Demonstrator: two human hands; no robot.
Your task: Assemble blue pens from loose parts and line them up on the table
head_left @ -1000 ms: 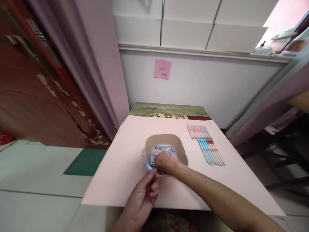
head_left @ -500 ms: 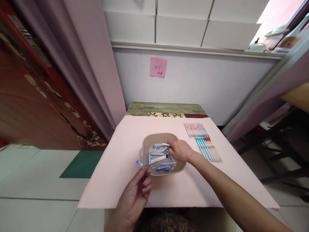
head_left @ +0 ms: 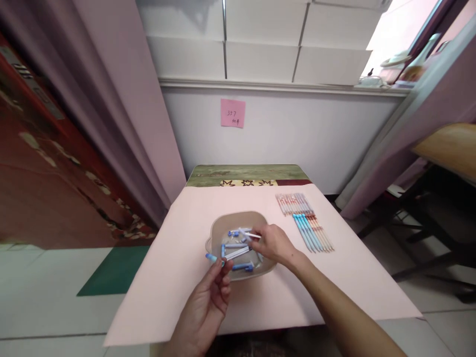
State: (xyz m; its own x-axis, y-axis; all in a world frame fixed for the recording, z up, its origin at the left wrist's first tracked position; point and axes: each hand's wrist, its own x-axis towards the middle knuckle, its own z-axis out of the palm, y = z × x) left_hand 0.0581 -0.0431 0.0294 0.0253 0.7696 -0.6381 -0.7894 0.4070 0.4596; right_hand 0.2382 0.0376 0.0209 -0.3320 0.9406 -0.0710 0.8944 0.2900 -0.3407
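— Where's the tray [head_left: 214, 229]?
— Mid-table [head_left: 178, 277], pen parts [head_left: 238, 253] inside.
— And the pens [head_left: 307, 223]?
— In a row at the tray's two o'clock.
— The sticky note [head_left: 232, 112]?
— On the wall, twelve o'clock.

Writing on pink sticky note [head_left: 232, 112] above the tray [head_left: 215, 229] is too small to read. Pen parts in tray are partly hidden behind right hand [head_left: 273, 244]; left hand [head_left: 208, 305] covers most of the blue piece [head_left: 211, 257] at tray's near-left rim, and its wrist is cut off by bottom edge.
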